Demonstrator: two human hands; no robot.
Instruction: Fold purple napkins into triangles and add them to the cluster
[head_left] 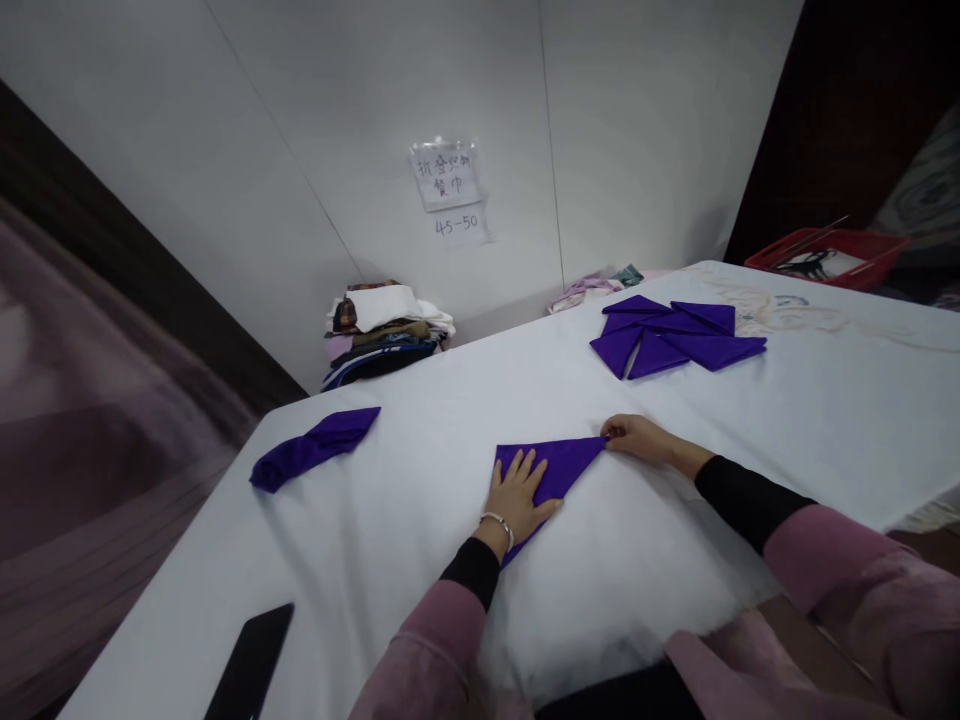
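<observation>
Folded purple cloth triangle point(574, 463) flat on white-draped table point(450, 410)

Triangle lies between far and near edges. Left hand point(517, 500) spread on it, gripping nothing; right hand point(637, 440) pinches its right tip. Overlapping purple cloth triangles point(667, 335) by far edge, rightward; long purple cloth bundle point(315, 447) near far-left corner.

I see dim grey light, soft shadows on my white cloth-covered tabletop point(442, 410), sheer mauve fabric point(97, 480) blurred at frame left, near-black upper right.
</observation>
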